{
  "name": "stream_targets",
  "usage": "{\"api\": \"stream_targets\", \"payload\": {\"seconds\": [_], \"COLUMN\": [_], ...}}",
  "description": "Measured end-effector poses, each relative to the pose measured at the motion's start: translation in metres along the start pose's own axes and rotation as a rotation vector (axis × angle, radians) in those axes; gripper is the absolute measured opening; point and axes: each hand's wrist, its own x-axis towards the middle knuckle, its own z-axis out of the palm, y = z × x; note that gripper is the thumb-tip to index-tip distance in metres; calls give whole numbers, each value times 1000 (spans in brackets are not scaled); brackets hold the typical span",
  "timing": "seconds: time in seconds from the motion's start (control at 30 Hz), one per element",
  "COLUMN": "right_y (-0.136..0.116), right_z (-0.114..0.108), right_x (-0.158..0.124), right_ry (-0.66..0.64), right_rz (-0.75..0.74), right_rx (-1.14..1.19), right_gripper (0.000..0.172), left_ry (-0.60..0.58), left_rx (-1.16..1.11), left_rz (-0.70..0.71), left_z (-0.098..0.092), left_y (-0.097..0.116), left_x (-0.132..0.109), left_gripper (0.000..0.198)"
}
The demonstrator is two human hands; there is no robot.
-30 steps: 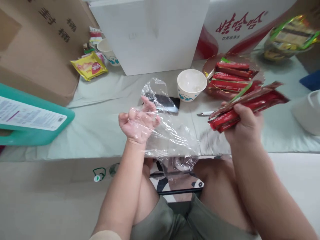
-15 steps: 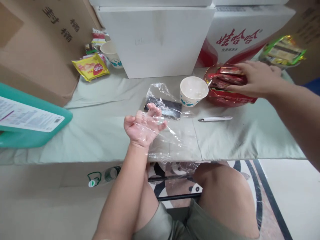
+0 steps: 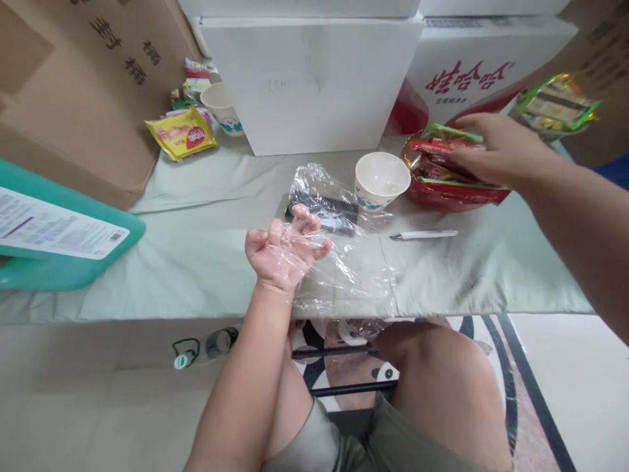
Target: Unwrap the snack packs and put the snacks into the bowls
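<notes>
My left hand (image 3: 287, 252) is raised over the front of the table, palm up. Its fingers are curled around a thin clear plastic bag (image 3: 344, 262), which hangs past the table edge. Under the bag's far end lies a dark flat object (image 3: 339, 215), probably a phone. At the right, my right hand (image 3: 506, 147) reaches into an opened red bag (image 3: 462, 196) full of snack packets. Its fingers are closed on a red snack packet (image 3: 439, 145) at the top, their tips partly hidden. A white paper cup (image 3: 382, 180) stands beside the red bag. In front lies a white pen (image 3: 425, 235).
White cartons (image 3: 314, 85) stand along the back. On the left are a brown cardboard box (image 3: 73, 98), a green jug (image 3: 69, 272), a yellow snack packet (image 3: 181, 134) and another paper cup (image 3: 221, 108). Green-edged packets (image 3: 557, 105) sit back right. A clear bottle (image 3: 216, 344) lies on the floor.
My right hand has shifted slightly in the red bag, and the packets under it have tilted, showing a green edge. My left hand stays nearly still with the clear bag.
</notes>
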Motion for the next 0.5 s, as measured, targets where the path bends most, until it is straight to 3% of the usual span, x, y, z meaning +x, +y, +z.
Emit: {"api": "stream_targets", "payload": {"seconds": [0.13,0.3,0.4,0.5], "right_y": [-23,-21,-30,-62], "right_z": [12,31,23,10], "right_x": [0,-2,-15,-55], "right_ry": [-104,-97,-25,150], "right_rz": [53,231,94,-126], "right_rx": [73,202,31,-83], "right_gripper": [37,24,40,45], "left_ry": [2,15,17,26], "left_rx": [15,-2,7,23], "left_rz": [-20,-4,14,27], "left_z": [0,-1,-1,-2], "left_y": [0,3,4,5], "left_x": [0,-1,0,1], "left_gripper": [60,56,56,58]}}
